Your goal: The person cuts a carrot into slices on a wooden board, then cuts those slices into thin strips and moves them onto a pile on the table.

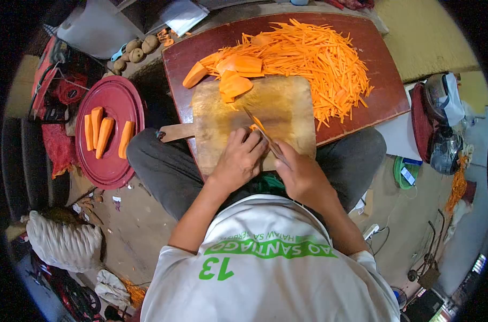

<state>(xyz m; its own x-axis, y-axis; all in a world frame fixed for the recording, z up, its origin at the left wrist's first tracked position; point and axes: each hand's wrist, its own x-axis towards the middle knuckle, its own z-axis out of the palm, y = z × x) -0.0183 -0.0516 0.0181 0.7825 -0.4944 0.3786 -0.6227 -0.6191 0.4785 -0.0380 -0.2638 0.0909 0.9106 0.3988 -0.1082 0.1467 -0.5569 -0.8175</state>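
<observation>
My right hand (299,170) is closed round the handle of a knife (266,135), its blade pointing up and left over the wooden cutting board (217,123). Close beside the blade, my left hand (243,155) has its fingers curled down on a piece of carrot (256,125), mostly hidden under them. Beyond the fingers, carrot slices (235,86) lie on the board's far left edge and the table. A large heap of carrot strips (324,67) spreads behind and to the right of the board.
The board rests on a low red table (381,102) and my lap. At left, several peeled carrots (104,134) lie on a red round tray (112,174). Potato-like roots (136,53) sit at the back left. A green basket (402,174) holding a phone stands at right.
</observation>
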